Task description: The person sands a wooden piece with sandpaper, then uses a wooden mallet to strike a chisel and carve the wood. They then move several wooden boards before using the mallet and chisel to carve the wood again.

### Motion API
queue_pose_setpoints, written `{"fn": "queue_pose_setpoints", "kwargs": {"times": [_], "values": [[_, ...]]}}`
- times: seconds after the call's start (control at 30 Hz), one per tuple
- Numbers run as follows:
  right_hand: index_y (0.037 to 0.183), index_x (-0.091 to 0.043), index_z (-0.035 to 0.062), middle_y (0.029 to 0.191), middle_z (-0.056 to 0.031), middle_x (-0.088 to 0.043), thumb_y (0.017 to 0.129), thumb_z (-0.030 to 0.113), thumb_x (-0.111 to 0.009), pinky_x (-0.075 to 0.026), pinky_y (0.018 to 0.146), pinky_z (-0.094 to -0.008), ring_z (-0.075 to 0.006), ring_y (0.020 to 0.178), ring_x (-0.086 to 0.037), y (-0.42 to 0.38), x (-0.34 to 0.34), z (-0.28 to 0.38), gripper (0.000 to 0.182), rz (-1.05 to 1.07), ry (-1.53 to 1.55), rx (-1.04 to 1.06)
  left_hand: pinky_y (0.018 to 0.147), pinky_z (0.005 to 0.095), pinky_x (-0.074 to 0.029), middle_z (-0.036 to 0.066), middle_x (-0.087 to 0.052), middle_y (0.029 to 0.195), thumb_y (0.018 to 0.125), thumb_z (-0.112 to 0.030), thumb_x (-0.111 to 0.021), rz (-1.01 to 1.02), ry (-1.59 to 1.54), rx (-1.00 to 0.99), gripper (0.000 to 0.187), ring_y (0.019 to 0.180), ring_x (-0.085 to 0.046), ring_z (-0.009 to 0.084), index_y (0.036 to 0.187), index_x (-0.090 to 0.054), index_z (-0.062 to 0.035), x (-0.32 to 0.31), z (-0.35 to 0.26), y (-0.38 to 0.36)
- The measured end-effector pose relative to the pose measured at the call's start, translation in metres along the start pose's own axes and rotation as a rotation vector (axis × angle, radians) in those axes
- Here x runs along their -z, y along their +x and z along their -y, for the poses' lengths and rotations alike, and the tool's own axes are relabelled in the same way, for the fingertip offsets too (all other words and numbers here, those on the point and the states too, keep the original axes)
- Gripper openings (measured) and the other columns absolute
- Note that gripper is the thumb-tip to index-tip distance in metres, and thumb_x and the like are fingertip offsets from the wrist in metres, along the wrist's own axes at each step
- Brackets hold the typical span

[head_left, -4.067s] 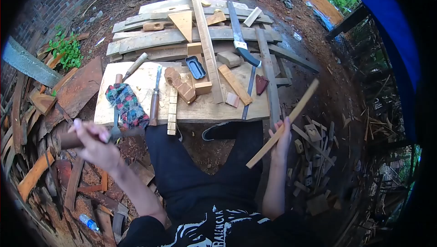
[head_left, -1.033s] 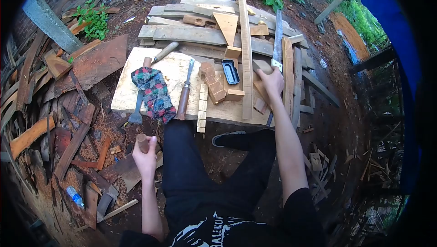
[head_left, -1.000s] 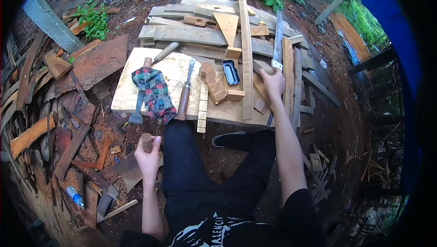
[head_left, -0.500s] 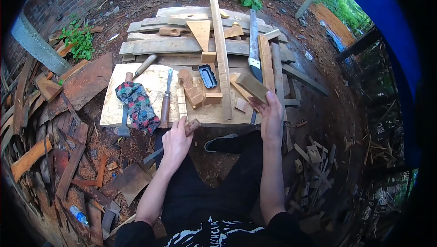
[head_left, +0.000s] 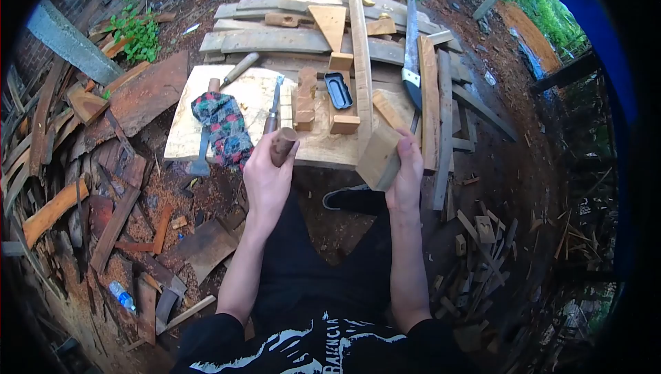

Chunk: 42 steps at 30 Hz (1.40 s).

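My left hand (head_left: 267, 178) is closed around a chisel (head_left: 284, 145), its round wooden handle end pointing up and away; the blade is hidden now. My right hand (head_left: 405, 171) grips a rectangular wooden block (head_left: 381, 157) by its right side, tilted over the front edge of the work board (head_left: 323, 150). Just beyond my left hand lie another chisel (head_left: 275, 107) and a notched wooden piece (head_left: 305, 102). A black oblong tray (head_left: 338, 90) rests between two small wooden blocks.
Plaid cloth (head_left: 224, 126) covers part of a metal-bladed tool at the left. A handsaw (head_left: 411, 57) and a long board (head_left: 359, 50) lie toward the back right. Wood scraps (head_left: 485, 250) litter the ground on both sides; a plastic bottle (head_left: 122, 296) lies at lower left.
My left hand has risen and the chisel handle has turned more upright. The block in my right hand has turned and come lower, its broad face now showing. The whole view has shifted.
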State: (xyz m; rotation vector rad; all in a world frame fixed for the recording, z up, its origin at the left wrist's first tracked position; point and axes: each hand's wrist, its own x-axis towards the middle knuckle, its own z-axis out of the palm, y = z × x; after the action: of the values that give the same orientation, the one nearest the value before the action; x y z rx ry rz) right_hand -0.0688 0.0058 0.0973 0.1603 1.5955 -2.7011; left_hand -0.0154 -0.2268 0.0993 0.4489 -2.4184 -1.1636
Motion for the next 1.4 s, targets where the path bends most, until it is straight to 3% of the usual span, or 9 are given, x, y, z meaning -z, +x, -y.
{"fn": "queue_pose_setpoints", "kwargs": {"times": [0.07,0.17,0.3,0.33,0.47,0.77,0.97,1.13,1.4], "values": [[0.125,-0.059,-0.0018,0.114,-0.0134,-0.068,0.108,0.048,-0.047,-0.055,0.092,-0.0343,-0.0184,0.104,-0.067,0.007,-0.004,-0.016,0.054,0.051,-0.105,-0.093,0.068,0.0325,-0.053,0.012,-0.069,0.079,0.093,-0.027,-0.078,-0.102,-0.27,0.113,0.03,0.071,-0.064,0.0152,0.098,-0.065,-0.0002,0.017,-0.013,-0.008],[0.121,-0.061,-0.0026,0.115,-0.0142,-0.068,0.107,0.049,-0.046,-0.057,0.087,-0.0337,-0.0199,0.102,-0.069,0.013,-0.022,-0.023,0.056,0.206,-0.234,-0.314,0.059,0.0294,-0.047,0.0,-0.058,0.073,0.097,-0.026,-0.073,-0.222,-0.581,0.242,0.028,0.061,-0.054,0.0088,0.1,-0.06,-0.0016,0.041,-0.022,-0.018],[0.115,-0.062,-0.0007,0.104,-0.0082,-0.069,0.1,0.04,-0.067,-0.053,0.085,-0.0295,-0.0129,0.094,-0.066,0.017,-0.047,-0.04,0.043,0.287,-0.513,-0.45,0.078,0.0334,-0.049,0.005,-0.053,0.091,0.107,-0.012,-0.052,-0.229,-0.903,0.208,0.018,0.077,-0.056,0.0135,0.121,-0.045,-0.0025,0.061,-0.014,-0.017],[0.109,-0.063,-0.0008,0.101,-0.0099,-0.07,0.088,0.034,-0.082,-0.052,0.088,-0.0309,-0.0147,0.095,-0.066,0.014,-0.053,-0.045,0.044,0.343,-0.505,-0.387,0.086,0.0389,-0.049,0.007,-0.051,0.097,0.108,-0.012,-0.046,-0.199,-0.949,0.206,0.019,0.087,-0.056,0.0166,0.125,-0.041,-0.004,0.066,-0.012,-0.018],[0.104,-0.066,-0.0027,0.098,-0.0166,-0.072,0.078,0.029,-0.085,-0.053,0.088,-0.0363,-0.0232,0.093,-0.07,0.016,-0.069,-0.046,0.045,0.454,-1.045,-0.138,0.089,0.0419,-0.049,0.009,-0.051,0.101,0.108,-0.012,-0.047,-0.213,-0.986,0.123,0.02,0.091,-0.056,0.0191,0.125,-0.041,-0.0044,0.069,-0.001,-0.009],[0.12,-0.066,0.0029,0.102,-0.0185,-0.072,0.079,0.03,-0.084,-0.056,0.082,-0.0413,-0.0365,0.093,-0.07,0.033,-0.077,-0.076,0.052,0.514,-1.451,0.423,0.082,0.0384,-0.056,0.013,-0.06,0.098,0.103,-0.016,-0.06,-0.237,-1.16,-0.235,0.036,0.083,-0.065,0.0212,0.129,-0.039,-0.0022,0.063,-0.009,0.029],[0.116,-0.066,0.0061,0.095,-0.0143,-0.069,0.075,0.023,-0.085,-0.055,0.08,-0.0436,-0.0331,0.092,-0.068,0.024,-0.073,-0.077,0.049,0.583,-1.572,0.39,0.069,0.0389,-0.055,0.012,-0.059,0.092,0.101,-0.024,-0.065,-0.097,-1.042,-0.297,0.043,0.076,-0.063,0.0223,0.131,-0.042,-0.0037,0.05,-0.008,0.049],[0.116,-0.066,0.0064,0.098,-0.0104,-0.069,0.075,0.018,-0.083,-0.054,0.082,-0.042,-0.0299,0.094,-0.066,0.023,-0.065,-0.069,0.046,0.612,-1.562,0.439,0.065,0.0254,-0.05,0.008,-0.061,0.086,0.094,-0.011,-0.075,-0.007,-1.107,-0.32,0.045,0.071,-0.06,0.012,0.127,-0.045,-0.0024,0.025,-0.007,0.06],[0.117,-0.065,0.0072,0.101,-0.0091,-0.067,0.075,0.017,-0.082,-0.053,0.084,-0.0431,-0.031,0.096,-0.063,0.029,-0.061,-0.066,0.047,0.663,-1.533,0.452,0.056,0.0226,-0.048,0.003,-0.062,0.081,0.092,-0.015,-0.078,0.02,-1.171,-0.217,0.027,0.064,-0.06,0.0077,0.104,-0.057,-0.002,0.009,-0.019,0.063]]}}
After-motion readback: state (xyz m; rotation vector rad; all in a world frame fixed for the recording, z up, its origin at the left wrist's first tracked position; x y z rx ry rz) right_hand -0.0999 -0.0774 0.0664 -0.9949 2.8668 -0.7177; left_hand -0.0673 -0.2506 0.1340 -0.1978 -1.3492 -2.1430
